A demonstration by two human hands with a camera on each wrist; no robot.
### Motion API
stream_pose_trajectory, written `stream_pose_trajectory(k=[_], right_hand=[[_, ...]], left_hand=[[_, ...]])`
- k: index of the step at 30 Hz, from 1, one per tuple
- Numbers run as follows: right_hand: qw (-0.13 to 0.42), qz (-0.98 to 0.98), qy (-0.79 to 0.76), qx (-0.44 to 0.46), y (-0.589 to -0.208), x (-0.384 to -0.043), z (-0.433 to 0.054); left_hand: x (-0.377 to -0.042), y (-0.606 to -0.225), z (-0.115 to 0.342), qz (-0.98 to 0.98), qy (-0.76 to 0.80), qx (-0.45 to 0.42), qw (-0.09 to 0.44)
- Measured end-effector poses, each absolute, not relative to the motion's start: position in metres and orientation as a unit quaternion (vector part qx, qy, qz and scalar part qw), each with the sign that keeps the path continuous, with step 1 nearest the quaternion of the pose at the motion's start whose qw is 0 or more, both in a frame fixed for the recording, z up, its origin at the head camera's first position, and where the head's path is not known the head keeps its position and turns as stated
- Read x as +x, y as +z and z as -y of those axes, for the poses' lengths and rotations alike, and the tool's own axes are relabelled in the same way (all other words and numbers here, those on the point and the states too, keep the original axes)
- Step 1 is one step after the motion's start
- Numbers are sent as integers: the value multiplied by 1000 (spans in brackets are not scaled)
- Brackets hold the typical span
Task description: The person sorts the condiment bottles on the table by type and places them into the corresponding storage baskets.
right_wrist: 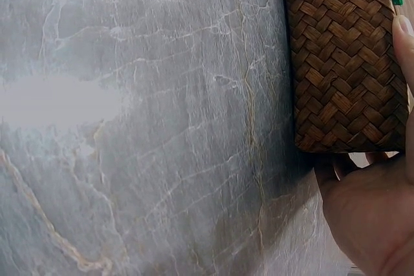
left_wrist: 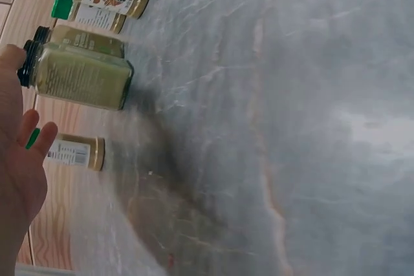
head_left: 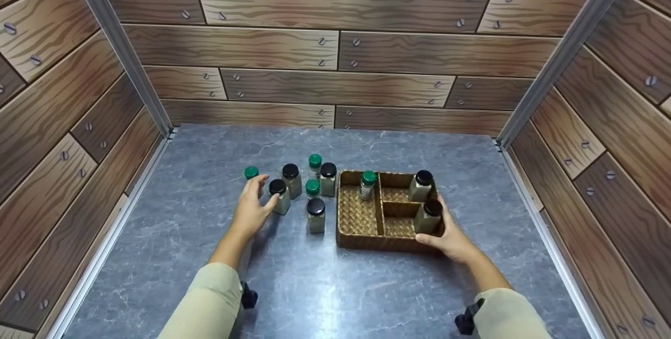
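My left hand [head_left: 252, 212] reaches in beside a black-capped spice jar [head_left: 280, 198], fingers spread and thumb near the cap. Whether the thumb touches it, I cannot tell. Behind those fingers stands a green-capped spice bottle [head_left: 251, 173], partly hidden; in the left wrist view its label [left_wrist: 70, 152] shows. My right hand [head_left: 455, 239] grips the front right corner of a woven divided basket [head_left: 361, 241], thumb over the front rim and fingers along the side. The basket holds a green-capped bottle [head_left: 367, 186] in its left compartment and black-capped jars [head_left: 420, 188] in both right ones.
Between the left hand and the basket stand more black-capped jars [head_left: 316, 218] and green-capped bottles [head_left: 314, 163], upright and close together. The grey marbled tabletop [head_left: 325, 286] is bounded by wood-patterned walls [head_left: 335, 48] with metal corner rails [head_left: 550, 56].
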State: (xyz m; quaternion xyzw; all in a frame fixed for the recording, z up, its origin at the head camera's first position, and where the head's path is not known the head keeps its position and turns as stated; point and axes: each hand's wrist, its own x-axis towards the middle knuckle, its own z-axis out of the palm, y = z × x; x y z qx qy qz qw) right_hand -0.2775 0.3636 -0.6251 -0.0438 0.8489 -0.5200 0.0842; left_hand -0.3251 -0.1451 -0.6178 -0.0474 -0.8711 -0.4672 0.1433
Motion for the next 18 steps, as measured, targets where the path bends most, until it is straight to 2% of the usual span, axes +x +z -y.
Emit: stream_pose_trajectory(k=[7, 18], right_hand=[[82, -848, -522, -44, -627, -278, -364], [92, -835, -540, -44, -624, -277, -363]], left_hand=[[-338, -614, 145, 896, -433, -57, 79], [-348, -606, 155, 895, -436, -94, 18]])
